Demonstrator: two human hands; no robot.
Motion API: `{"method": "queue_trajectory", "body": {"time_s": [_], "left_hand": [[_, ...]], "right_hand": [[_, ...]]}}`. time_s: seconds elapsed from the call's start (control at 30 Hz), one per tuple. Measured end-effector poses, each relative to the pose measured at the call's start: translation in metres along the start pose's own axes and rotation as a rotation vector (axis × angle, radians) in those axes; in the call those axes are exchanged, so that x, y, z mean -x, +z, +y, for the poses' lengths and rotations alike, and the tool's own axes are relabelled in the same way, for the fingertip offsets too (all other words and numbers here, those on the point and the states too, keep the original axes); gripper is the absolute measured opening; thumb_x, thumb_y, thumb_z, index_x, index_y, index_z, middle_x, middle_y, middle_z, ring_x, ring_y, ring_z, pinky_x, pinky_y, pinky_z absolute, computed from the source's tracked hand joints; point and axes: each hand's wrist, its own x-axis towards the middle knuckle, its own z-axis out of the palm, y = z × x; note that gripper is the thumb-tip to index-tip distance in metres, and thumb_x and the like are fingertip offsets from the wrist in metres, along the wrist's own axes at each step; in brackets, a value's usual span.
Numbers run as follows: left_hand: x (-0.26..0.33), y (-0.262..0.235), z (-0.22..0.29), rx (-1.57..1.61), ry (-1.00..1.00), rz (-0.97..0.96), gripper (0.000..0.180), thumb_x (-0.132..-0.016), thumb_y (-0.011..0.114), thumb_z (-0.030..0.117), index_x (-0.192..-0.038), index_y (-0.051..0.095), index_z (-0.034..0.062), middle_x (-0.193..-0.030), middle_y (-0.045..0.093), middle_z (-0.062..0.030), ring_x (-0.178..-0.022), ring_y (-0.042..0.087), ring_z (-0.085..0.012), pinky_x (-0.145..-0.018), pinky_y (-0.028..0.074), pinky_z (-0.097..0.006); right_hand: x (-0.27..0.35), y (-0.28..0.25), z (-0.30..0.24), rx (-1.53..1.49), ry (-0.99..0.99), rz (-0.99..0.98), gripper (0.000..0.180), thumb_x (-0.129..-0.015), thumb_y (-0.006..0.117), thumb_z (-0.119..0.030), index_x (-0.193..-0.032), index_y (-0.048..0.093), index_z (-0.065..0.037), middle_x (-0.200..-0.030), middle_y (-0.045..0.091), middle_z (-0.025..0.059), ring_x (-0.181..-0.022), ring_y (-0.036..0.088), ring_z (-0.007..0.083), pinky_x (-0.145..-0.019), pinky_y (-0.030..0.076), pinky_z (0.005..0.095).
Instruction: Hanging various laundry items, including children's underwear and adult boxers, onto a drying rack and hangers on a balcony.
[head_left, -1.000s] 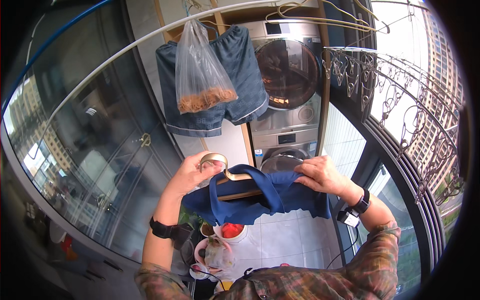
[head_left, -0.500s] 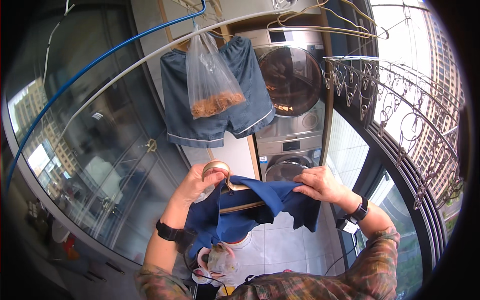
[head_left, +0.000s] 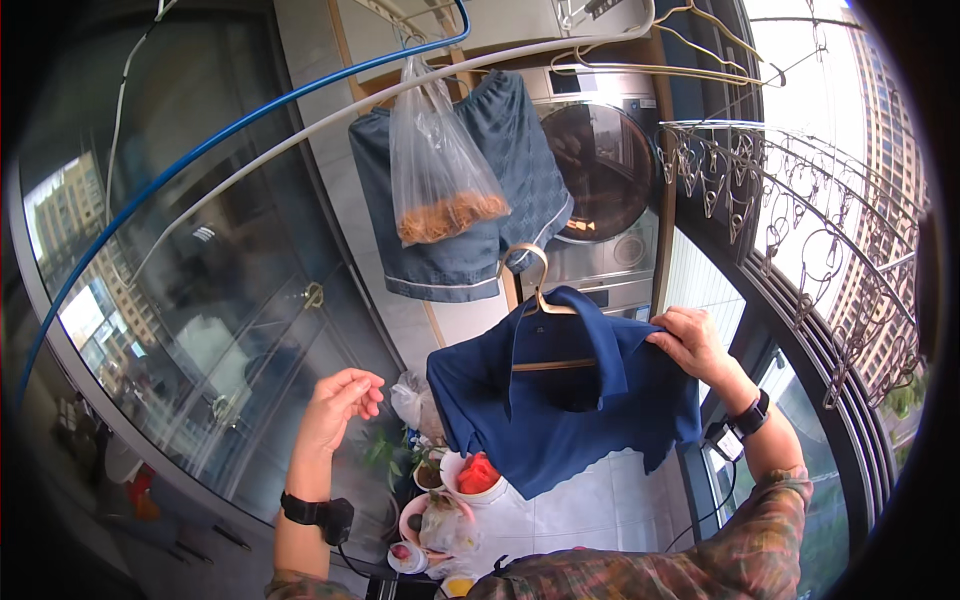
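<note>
At right shoulder of blue shirt [head_left: 570, 410]: right hand [head_left: 690, 340] grip; left hand [head_left: 335, 405] apart.

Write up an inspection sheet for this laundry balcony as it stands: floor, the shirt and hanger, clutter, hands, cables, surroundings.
Surface: pale tiled floor, partly covered at the lower left.
Job's things: dark blue polo shirt draped on a wooden hanger, collar at the top.
Clutter: bowls and small bags on the floor, one bowl with something red.
Hands: right hand grips the shirt's shoulder; left hand is free, apart from the shirt, fingers loosely curled.
Cables: a thin black cable runs from the right wrist down.
Surroundings: grey shorts and a clear plastic bag hang from a rail; front-loading washing machine behind; clip drying rack at the right.
</note>
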Motion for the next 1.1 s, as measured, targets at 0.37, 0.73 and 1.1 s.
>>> {"method": "queue_trajectory", "body": {"time_s": [0.37, 0.73, 1.1], "left_hand": [[-0.007, 0.012, -0.015, -0.044, -0.025, -0.005, 0.02, -0.092, 0.057, 0.019, -0.098, 0.065, 0.0004, -0.082, 0.066, -0.007, -0.067, 0.061, -0.0125, -0.06, 0.048, -0.024], [0.014, -0.012, -0.041, -0.063, -0.176, -0.041, 0.021, -0.093, 0.057, 0.018, -0.1, 0.064, -0.0004, -0.084, 0.066, -0.0086, -0.067, 0.062, -0.0133, -0.059, 0.048, -0.024], [0.041, -0.045, -0.072, 0.052, -0.196, 0.004, 0.022, -0.094, 0.055, 0.017, -0.103, 0.063, -0.0013, -0.086, 0.066, -0.0089, -0.067, 0.063, -0.0131, -0.058, 0.048, -0.023]], "right_hand": [[-0.032, -0.014, -0.012, 0.004, -0.003, 0.09, 0.022, -0.085, 0.066, -0.022, -0.089, 0.063, 0.0, -0.076, 0.06, 0.0145, -0.071, 0.061, 0.0342, -0.063, 0.048, 0.0387], [-0.007, 0.0, 0.037, 0.106, 0.228, 0.219, 0.023, -0.088, 0.064, -0.023, -0.089, 0.062, 0.0, -0.077, 0.058, 0.0149, -0.076, 0.059, 0.0336, -0.067, 0.045, 0.0396], [-0.016, 0.002, 0.077, 0.387, 0.25, 0.241, 0.025, -0.087, 0.064, -0.026, -0.08, 0.061, -0.002, -0.076, 0.06, 0.0153, -0.071, 0.06, 0.0362, -0.062, 0.047, 0.0418]]}}
